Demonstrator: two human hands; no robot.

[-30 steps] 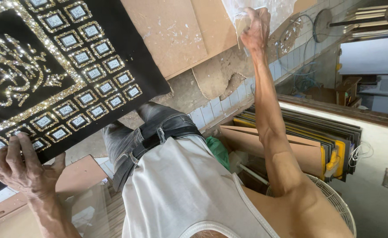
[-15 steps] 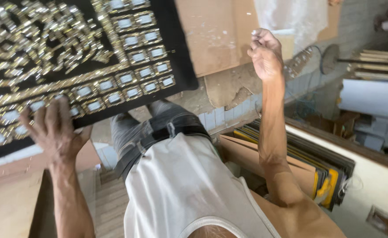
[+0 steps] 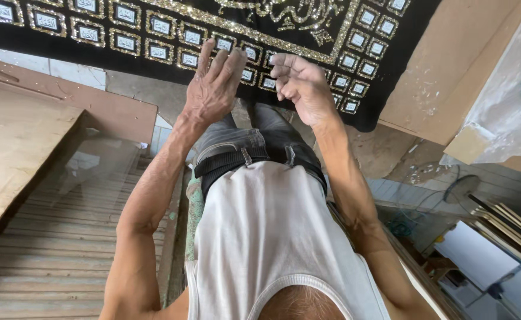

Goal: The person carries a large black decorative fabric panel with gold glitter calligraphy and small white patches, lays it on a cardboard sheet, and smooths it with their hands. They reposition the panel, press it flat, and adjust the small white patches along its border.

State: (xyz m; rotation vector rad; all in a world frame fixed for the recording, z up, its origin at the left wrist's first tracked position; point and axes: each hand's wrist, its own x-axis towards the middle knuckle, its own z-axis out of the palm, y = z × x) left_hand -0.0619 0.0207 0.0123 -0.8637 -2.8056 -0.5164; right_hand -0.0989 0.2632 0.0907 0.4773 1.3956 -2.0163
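Both hands are now sitting close together at the near edge of the black cloth [image 3: 391,71], where half a second ago the right hand was raised off to the side by the brown board and the left was spread wide apart from it. Since then the view has also swung, so the cloth is now stretching across the top of the picture.

The left hand [image 3: 213,89] is lying open and flat, fingers [image 3: 228,62] extended and slightly fanned, resting on the cloth's border of small gold-framed tiles; it is gripping nothing. The right hand [image 3: 302,86] is hovering just beside it, loosely curled, fingertips bent toward the palm. I cannot tell whether it is pinching anything or touching the cloth.

The cloth is lying over the person's knees and reaching out to both sides, with glittering gold ornament running along its middle. Below the hands, dark jeans [image 3: 260,142], a black belt [image 3: 254,160] and a white vest [image 3: 272,237] are showing.

To the left, a wooden board [image 3: 18,148] is lying beside a glass sheet [image 3: 89,195] that is resting over slatted planks. To the right, a brown board [image 3: 444,77] is leaning next to a whitish panel [image 3: 503,112], and a small fan [image 3: 459,189] is standing on the floor beneath them, well apart from the hands.
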